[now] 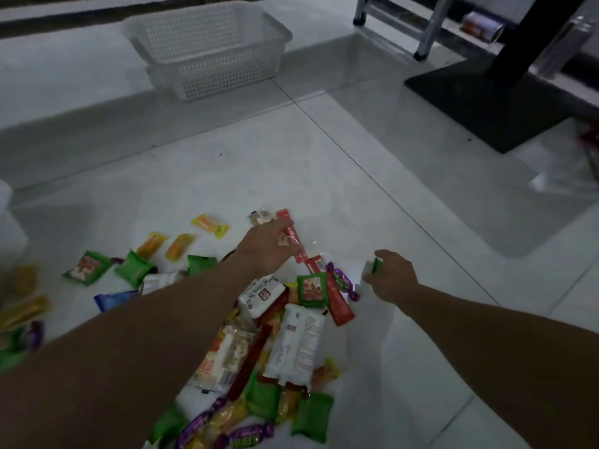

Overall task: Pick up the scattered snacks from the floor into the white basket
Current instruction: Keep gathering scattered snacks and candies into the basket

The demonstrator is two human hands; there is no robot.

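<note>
Several snack packets (291,335) lie scattered on the pale tiled floor in front of me, green, orange, white, red and purple. My left hand (265,247) reaches over the pile and grips a long red stick packet (290,233) at its far edge. My right hand (393,275) is to the right of the pile, its fingers curled round a small green packet (377,265). The white basket (207,48) stands on the floor far ahead to the left, and it holds nothing that I can see.
A black square table base (492,102) with its post stands at the right rear. Metal frame legs (424,34) are behind it. More packets (22,306) lie blurred at the left edge. Bare tiles separate the pile from the basket.
</note>
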